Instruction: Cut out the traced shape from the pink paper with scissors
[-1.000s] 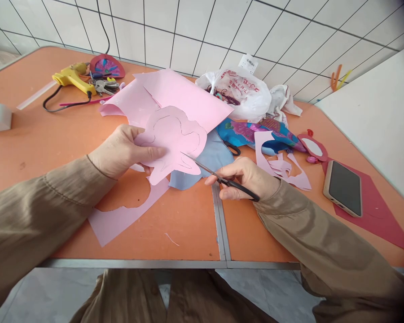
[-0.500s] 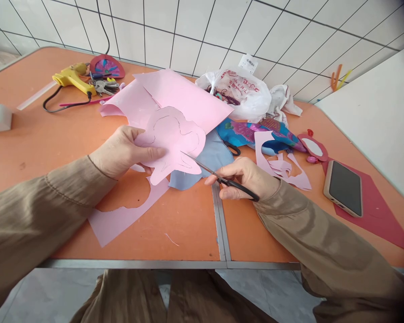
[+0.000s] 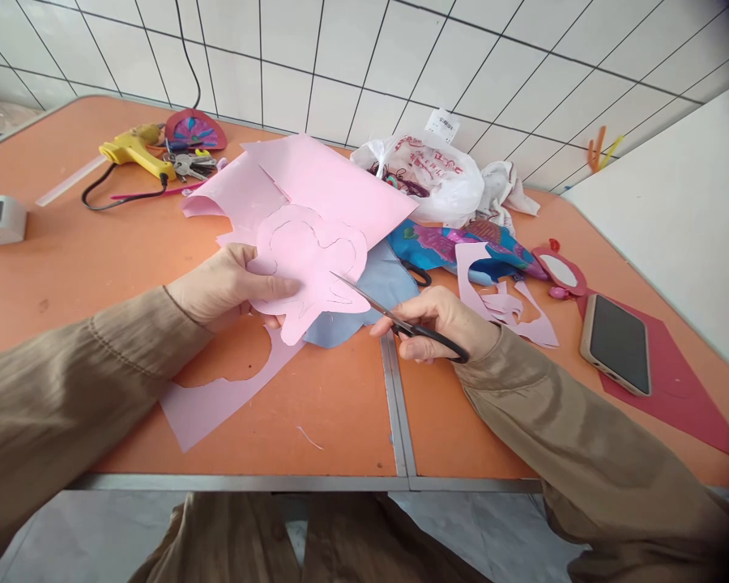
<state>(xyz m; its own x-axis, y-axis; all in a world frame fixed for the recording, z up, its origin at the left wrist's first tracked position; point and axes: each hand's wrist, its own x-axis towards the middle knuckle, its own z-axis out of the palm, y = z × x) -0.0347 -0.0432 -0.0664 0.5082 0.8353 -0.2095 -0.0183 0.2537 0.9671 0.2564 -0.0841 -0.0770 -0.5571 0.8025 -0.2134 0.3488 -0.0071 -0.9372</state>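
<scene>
Pinched in my left hand (image 3: 234, 283) is a pink paper cutout (image 3: 316, 259) with rounded lobes and drawn dark lines. My right hand (image 3: 441, 320) grips black-handled scissors (image 3: 413, 328), whose blades lie across the lower right of the cutout, tips near its middle. From this angle I cannot tell whether the blades cut into the paper. A pink paper offcut (image 3: 219, 413) with a curved edge lies below my left hand. Behind the cutout is a large pink sheet (image 3: 328, 178), and light blue material (image 3: 377, 283) shows beneath.
A yellow glue gun (image 3: 134, 152) with a black cord and keys (image 3: 193, 164) lie back left. Beyond my right hand are pink scraps (image 3: 504, 306), blue flowered fabric (image 3: 455, 245) and a white plastic bag (image 3: 449, 178). A phone (image 3: 618, 344) rests on red sheet (image 3: 686, 405) at right.
The cutout has turned slightly and sunk a little in my left hand, its lower points shifting right. My right hand and the scissors stay almost in place.
</scene>
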